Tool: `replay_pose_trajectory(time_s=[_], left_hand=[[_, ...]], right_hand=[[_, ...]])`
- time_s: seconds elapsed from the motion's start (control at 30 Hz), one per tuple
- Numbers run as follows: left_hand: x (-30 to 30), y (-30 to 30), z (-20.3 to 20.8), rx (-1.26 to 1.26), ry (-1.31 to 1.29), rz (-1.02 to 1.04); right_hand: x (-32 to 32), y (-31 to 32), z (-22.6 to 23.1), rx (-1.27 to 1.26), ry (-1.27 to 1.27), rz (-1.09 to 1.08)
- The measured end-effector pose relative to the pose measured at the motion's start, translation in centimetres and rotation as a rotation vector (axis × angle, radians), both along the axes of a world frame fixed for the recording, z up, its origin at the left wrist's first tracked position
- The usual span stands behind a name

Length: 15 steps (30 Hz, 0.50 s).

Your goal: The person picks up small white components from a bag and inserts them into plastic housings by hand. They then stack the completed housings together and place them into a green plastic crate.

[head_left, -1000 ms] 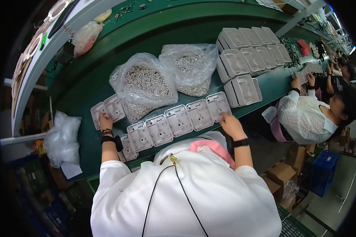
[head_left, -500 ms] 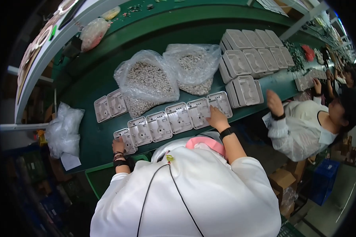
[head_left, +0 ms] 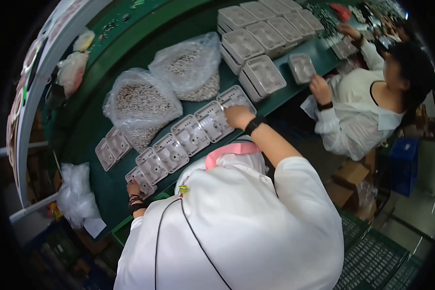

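Observation:
A slanting row of several shallow grey plastic housings [head_left: 191, 136] lies open side up along the near edge of the green bench. At the row's left end my left hand [head_left: 134, 187] is closed on the rim of the end housing [head_left: 145, 182]. My right hand [head_left: 239, 117] is at the other end, fingers curled down where the last two housings meet; its fingertips are hidden, so what they pinch, if anything, does not show. Behind the row stand two clear plastic bags [head_left: 142, 99] of small pale parts. Two more housings [head_left: 112, 148] lie left of the bags.
Stacked grey housings [head_left: 263, 75] fill the back right of the bench [head_left: 94, 130]. To the right a co-worker [head_left: 357, 99] holds a single grey housing [head_left: 302, 68]. A bundle of clear plastic bags [head_left: 77, 193] hangs at the left edge. Green crates [head_left: 372, 256] are at lower right.
The view has turned, so the bench slants more. My right hand's fingers have curled in at the row's right end; my left hand stays at its end. The co-worker now has a housing in hand.

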State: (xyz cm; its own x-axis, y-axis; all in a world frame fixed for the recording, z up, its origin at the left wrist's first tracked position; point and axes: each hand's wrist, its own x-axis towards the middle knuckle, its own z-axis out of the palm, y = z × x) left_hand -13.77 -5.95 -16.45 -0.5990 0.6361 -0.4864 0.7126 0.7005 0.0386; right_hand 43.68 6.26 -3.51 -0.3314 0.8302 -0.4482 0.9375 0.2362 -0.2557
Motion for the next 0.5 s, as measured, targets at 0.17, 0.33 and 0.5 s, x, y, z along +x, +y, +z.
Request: replay_pose_trajectory(time_s=[0.17,0.33,0.5], left_hand=[[-0.1,-1.1,-0.1,0.020,-0.040,0.033],[2.7,0.7,3.1,0.043,-0.263,-0.034],[-2.4,-2.9,-0.7,-0.081,0.358,-0.344]], right_hand=[[4.3,-0.1,3.3,-0.009,0.363,-0.084],[7.7,-2.1,7.0,0.051,0.790,-0.429],[4.4,-2.8,7.2,0.243,0.570,-0.251]])
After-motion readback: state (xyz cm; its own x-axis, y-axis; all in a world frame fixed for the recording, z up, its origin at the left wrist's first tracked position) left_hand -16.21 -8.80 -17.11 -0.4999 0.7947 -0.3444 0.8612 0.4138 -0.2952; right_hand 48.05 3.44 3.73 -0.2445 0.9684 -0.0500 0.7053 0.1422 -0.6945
